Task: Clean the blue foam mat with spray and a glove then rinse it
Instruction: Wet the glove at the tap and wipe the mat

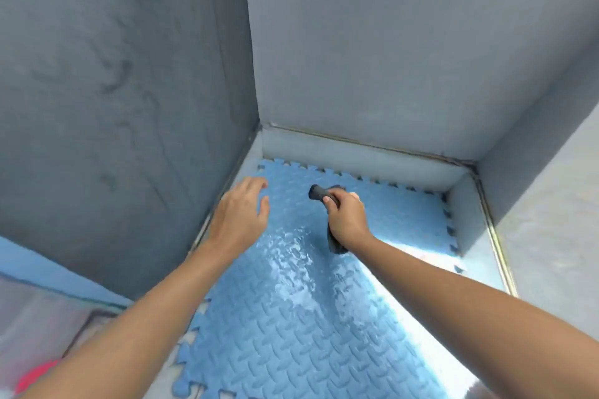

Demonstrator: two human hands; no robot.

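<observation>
The blue foam mat (291,317) with puzzle-cut edges and a raised tread pattern lies flat in a walled corner, its middle wet and shiny. My right hand (346,220) grips a dark grey handle-like object (319,193) above the mat's far part; a dark piece hangs below the hand. My left hand (241,214) hovers over the mat's far left edge with its fingers relaxed, holding nothing.
Grey walls (389,58) close the corner on the left, back and right, with a low ledge (356,155) along their foot. A metal strip (500,256) runs along the right. A red object (35,376) lies at the bottom left.
</observation>
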